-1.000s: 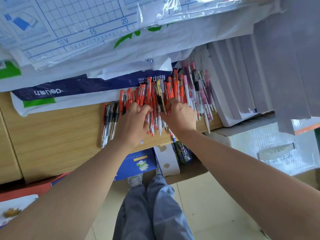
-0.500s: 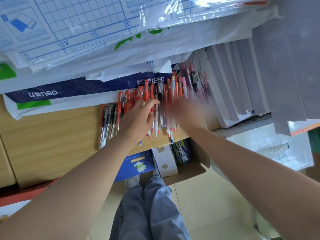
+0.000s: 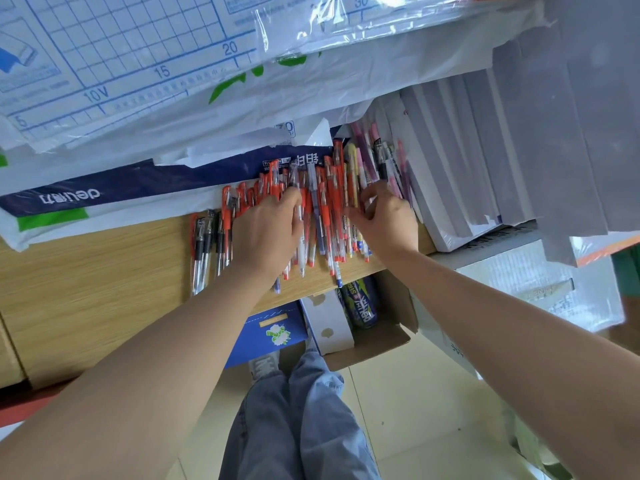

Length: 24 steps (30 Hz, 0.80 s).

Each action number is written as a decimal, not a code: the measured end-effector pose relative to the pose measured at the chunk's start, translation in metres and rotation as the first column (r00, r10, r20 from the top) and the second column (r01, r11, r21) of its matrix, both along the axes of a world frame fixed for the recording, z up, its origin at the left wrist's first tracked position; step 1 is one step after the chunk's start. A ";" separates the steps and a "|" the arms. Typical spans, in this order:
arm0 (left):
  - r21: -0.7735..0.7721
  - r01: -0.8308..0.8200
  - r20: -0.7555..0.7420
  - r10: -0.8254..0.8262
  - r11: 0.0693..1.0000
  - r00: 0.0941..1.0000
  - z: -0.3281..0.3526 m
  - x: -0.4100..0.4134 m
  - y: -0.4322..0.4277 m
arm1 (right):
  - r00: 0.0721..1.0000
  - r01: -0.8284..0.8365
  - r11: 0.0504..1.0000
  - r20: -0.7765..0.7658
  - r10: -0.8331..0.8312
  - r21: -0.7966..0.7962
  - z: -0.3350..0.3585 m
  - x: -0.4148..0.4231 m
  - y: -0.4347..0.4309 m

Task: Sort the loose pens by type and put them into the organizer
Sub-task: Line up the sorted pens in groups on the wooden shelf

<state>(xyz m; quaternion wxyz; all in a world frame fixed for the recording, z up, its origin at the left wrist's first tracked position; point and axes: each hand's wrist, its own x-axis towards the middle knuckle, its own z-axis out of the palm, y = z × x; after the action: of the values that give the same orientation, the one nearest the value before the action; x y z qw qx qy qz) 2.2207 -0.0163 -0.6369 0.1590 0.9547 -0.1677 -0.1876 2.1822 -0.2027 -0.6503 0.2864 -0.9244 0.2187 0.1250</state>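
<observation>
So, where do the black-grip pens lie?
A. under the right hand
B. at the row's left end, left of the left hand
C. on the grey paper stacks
B: the black-grip pens lie at the row's left end, just left of the left hand, which rests on the red pens.

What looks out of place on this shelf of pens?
One blue-tipped pen juts out to the shelf's front edge, above the open box, and might drop. The ream wrapper behind is torn.
</observation>
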 end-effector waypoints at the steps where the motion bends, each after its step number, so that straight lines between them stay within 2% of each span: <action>1: -0.023 -0.023 0.006 0.024 0.999 1.000 -0.001 0.001 -0.005 | 1.000 0.004 1.000 0.006 -0.005 0.008 0.001 0.000 0.000; 6: -0.090 -0.184 -0.034 0.182 0.979 0.983 -0.006 0.013 -0.031 | 0.997 -0.070 0.993 0.037 0.067 0.099 0.003 -0.005 -0.005; 9: -0.058 -0.273 -0.043 0.271 0.960 0.962 -0.009 0.017 -0.044 | 0.991 -0.137 0.975 0.016 0.137 0.174 -0.002 -0.011 -0.005; 12: -0.048 -0.376 -0.078 0.372 0.926 0.925 -0.015 0.021 -0.053 | 0.992 -0.124 0.969 0.007 0.126 0.213 -0.007 -0.014 -0.005; 16: -0.077 -0.404 -0.140 0.391 0.912 0.910 -0.022 0.027 -0.054 | 0.989 -0.134 0.970 0.090 0.118 0.204 -0.007 -0.012 -0.010; 18: -0.146 -0.390 -0.142 0.371 0.909 0.918 -0.023 0.026 -0.049 | 0.987 -0.085 0.986 0.144 0.064 0.144 -0.003 -0.010 -0.015; 21: -0.249 -0.334 -0.095 0.320 0.909 0.943 -0.018 0.021 -0.041 | 0.972 0.085 0.994 0.214 -0.097 0.065 0.002 -0.002 -0.024; 24: -0.345 -0.323 -0.120 0.300 0.881 0.946 -0.011 0.019 -0.038 | 0.975 0.162 0.987 0.153 -0.163 0.022 0.002 0.014 -0.025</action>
<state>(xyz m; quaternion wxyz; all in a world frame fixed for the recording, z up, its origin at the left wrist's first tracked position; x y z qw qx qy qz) 2.2398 -0.0544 -0.6475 0.3641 0.9174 -0.0385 -0.1557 2.1967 -0.2276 -0.6484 0.3162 -0.9089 0.2701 0.0304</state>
